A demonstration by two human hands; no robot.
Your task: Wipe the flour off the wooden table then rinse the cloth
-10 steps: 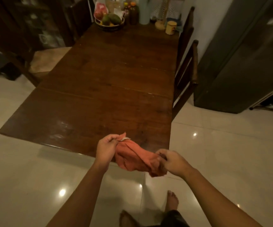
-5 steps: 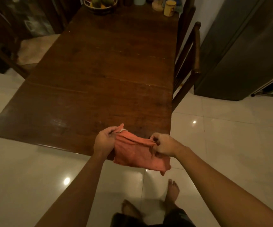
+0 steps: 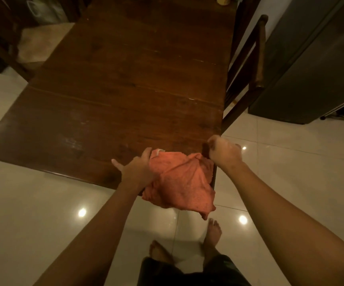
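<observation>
dark wooden table w/ faint flour smears, orange cloth at near rt corner

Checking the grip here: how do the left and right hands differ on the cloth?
The left hand holds the orange cloth by its left edge, thumb spread outward; the right hand is a tight fist pinching a bunched corner. The left hand sits nearer the person; the right hand is farther out, by a corner of the wooden table. Both grip the same cloth.
</observation>
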